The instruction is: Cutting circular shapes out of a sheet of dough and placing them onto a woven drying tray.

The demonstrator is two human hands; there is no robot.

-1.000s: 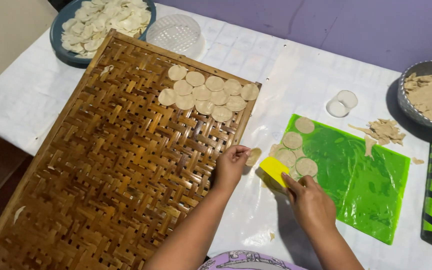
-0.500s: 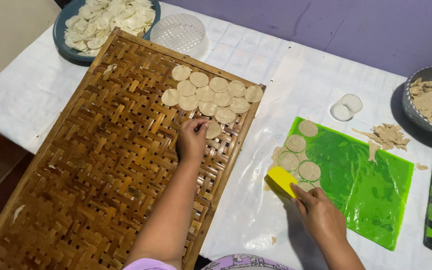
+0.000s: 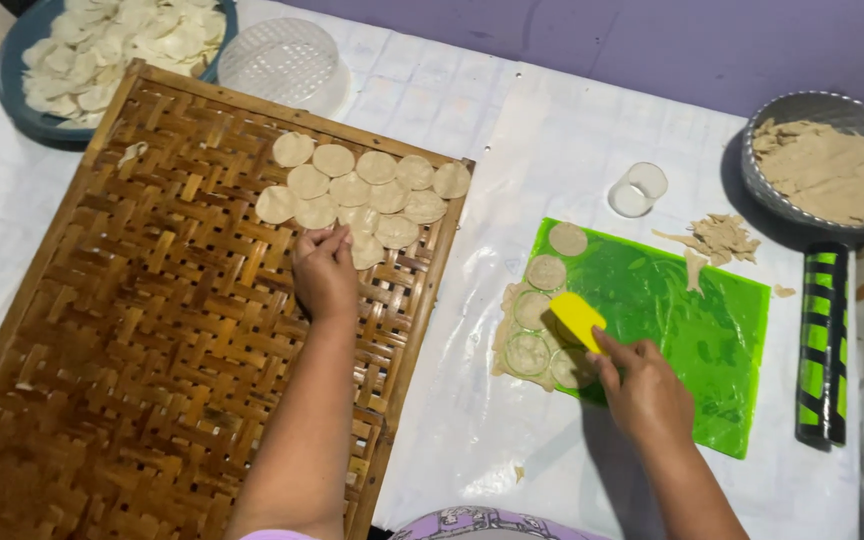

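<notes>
My left hand [image 3: 324,272] rests on the woven bamboo tray [image 3: 132,340], its fingertips pinched at the lower edge of a cluster of round dough discs [image 3: 362,185] laid in rows at the tray's far right. Whether a disc is between the fingers I cannot tell. My right hand [image 3: 640,385] grips a yellow scraper [image 3: 577,318] and presses its edge on the green plastic sheet [image 3: 692,330], next to several cut dough rounds [image 3: 537,310] along the sheet's left side.
A blue bowl [image 3: 12,95] of dough discs and a clear round lid [image 3: 282,60] stand at the far left. A small clear round cutter [image 3: 637,190], dough scraps [image 3: 717,238], a grey bowl [image 3: 757,180] of dough and a green-black rolling pin [image 3: 824,345] are at the right.
My left hand moved from the green sheet's edge over to the tray and set itself by the disc cluster. My right hand slid the scraper slightly along the sheet.
</notes>
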